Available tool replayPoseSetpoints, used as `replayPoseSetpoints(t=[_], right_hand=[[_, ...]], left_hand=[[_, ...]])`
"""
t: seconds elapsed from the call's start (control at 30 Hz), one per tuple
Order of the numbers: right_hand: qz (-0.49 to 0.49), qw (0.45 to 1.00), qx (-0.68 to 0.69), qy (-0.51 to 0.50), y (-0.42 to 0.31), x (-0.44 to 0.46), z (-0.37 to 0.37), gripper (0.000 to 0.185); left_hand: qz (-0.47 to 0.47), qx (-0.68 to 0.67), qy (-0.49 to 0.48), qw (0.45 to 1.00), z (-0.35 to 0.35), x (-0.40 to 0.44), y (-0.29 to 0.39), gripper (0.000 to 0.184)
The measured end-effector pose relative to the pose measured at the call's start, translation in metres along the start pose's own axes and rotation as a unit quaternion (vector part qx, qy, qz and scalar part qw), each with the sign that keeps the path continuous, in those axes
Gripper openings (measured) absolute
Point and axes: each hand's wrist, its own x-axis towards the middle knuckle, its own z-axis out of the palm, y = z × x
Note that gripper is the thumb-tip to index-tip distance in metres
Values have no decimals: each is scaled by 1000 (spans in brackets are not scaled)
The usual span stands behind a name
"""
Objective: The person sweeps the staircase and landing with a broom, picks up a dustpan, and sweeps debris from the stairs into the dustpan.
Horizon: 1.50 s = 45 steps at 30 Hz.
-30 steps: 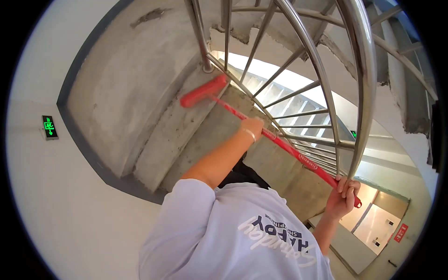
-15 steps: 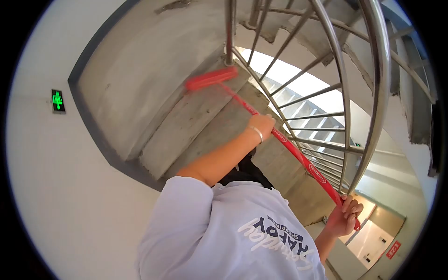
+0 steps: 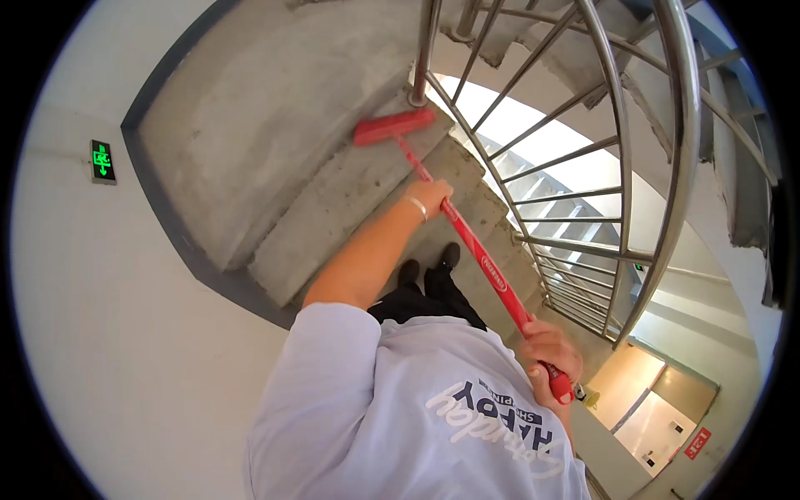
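Observation:
A red broom (image 3: 493, 279) slants across the concrete stairs, its wide red head (image 3: 393, 127) resting on a step beside the foot of a railing post. My left hand (image 3: 429, 198), with a light band at the wrist, is closed round the upper part of the pole. Near the pole's other end, my right hand (image 3: 552, 354) wraps round it in front of my white shirt (image 3: 433, 408). The tip of the handle sticks out below my right fingers.
A metal railing (image 3: 623, 167) curves along the right side, with more stairs beyond it. My dark shoes (image 3: 450, 255) stand on a lower step. On the left white wall (image 3: 117, 333) hangs a green exit sign (image 3: 102, 162). A red sign (image 3: 698, 443) is at lower right.
My right hand has moved left, away from the railing, with the handle's end. The broom head has shifted on the steps. My left hand has moved up and left, and my shoes have come into view.

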Motion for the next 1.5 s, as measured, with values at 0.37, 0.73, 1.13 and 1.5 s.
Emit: replayPoseSetpoints(t=[0.37, 0.73, 1.13, 1.5], right_hand=[[-23, 994, 60, 87, -38, -58, -42, 19], [72, 990, 114, 29, 5, -33, 1, 17], [-23, 996, 91, -14, -19, 0, -31, 25], [67, 973, 220, -20, 9, 11, -43, 19]], left_hand=[[-57, -43, 75, 995, -47, -55, 96, 23], [-141, -49, 92, 985, 3, -127, 31, 24], [-193, -82, 200, 957, -42, -121, 63, 24], [-300, -63, 154, 939, -28, -187, 74, 26]])
